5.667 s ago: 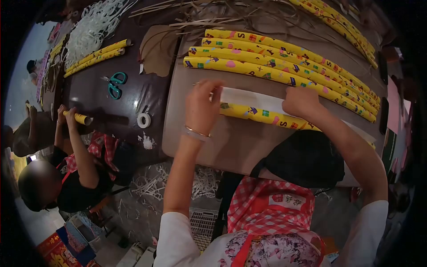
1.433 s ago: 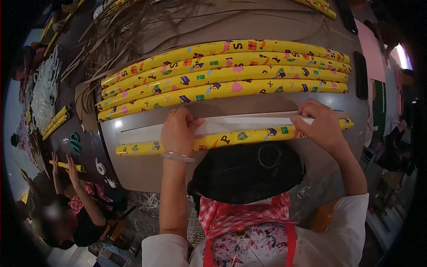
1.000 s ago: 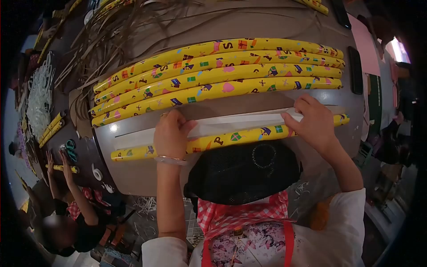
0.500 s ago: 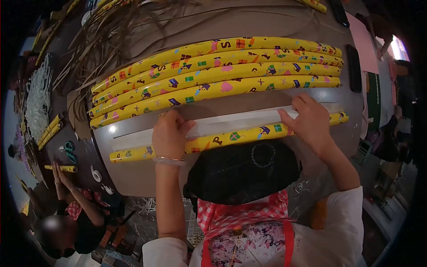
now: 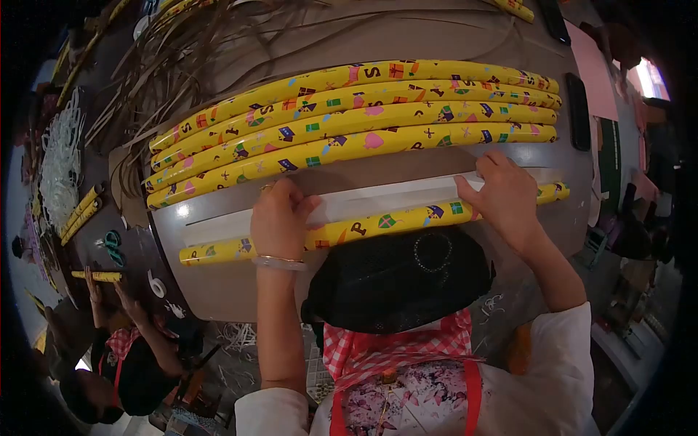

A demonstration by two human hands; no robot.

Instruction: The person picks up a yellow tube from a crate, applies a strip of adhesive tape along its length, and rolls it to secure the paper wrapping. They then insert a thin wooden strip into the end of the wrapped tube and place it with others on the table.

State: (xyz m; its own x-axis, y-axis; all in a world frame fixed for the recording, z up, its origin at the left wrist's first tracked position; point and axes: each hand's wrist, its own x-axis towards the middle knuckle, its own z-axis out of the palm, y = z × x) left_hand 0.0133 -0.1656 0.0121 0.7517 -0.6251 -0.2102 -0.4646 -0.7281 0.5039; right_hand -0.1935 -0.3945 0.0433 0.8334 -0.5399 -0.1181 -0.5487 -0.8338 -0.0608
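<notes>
A long sheet with its white side up (image 5: 363, 198) lies on the table, its near part rolled into a yellow patterned tube (image 5: 389, 221). My left hand (image 5: 280, 218) is closed on the sheet just above the roll, thumb pointing right. Farther right, my right hand (image 5: 504, 198) has its fingers bent over the sheet's upper edge, with the thumb on the white side. Beyond both hands, several finished yellow rolls (image 5: 349, 145) lie side by side.
Brown strips (image 5: 182, 80) are heaped at the back left. A dark phone (image 5: 577, 111) lies at the right edge. Teal scissors (image 5: 113, 248) and a white tape roll (image 5: 156, 284) are at the left. A co-worker (image 5: 134, 356) handles a short yellow roll (image 5: 98, 276).
My left hand has shifted very slightly right; my right hand looks nearly unmoved. The co-worker's hands have moved apart, and their head has lowered.
</notes>
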